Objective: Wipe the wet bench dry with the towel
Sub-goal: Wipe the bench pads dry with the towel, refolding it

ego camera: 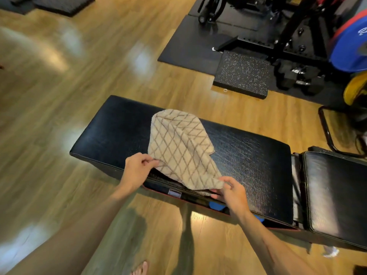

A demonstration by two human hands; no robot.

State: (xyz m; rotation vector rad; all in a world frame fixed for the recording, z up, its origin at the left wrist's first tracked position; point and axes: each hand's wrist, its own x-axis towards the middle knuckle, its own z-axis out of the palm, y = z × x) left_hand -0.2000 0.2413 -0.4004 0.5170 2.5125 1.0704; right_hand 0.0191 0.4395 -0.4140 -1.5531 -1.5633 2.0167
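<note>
A beige towel (179, 147) with a brown diamond pattern lies spread over the black padded bench (248, 161), its far end resting on the glossy, grained upholstery and its near edge lifted off the near rim; the left hand (139, 170) pinches the towel's near-left edge between thumb and curled fingers, so that grip is closed on the cloth; the right hand (232, 192) pinches the near-right corner, thumb on top and fingers curled beneath, likewise closed on the cloth; both bare forearms reach in from the near edge of the view. The towel sits roughly in the middle of the long pad, nearer its near side than its far side; whether the surface is wet cannot be told from its sheen. To the right, a second black pad (335, 195) of the same bench follows after a narrow gap. The bench stands on a wooden floor (59, 116) with pale reflections; a bare foot (141, 269) shows at the near edge. Far right, on black rubber mats (190, 46), stands a dark metal rack (294, 36), with a speckled black block (243, 74) near it, dumbbells (297, 76) beside that, and blue (349, 48) and yellow (355, 90) weight plates at the right edge.
</note>
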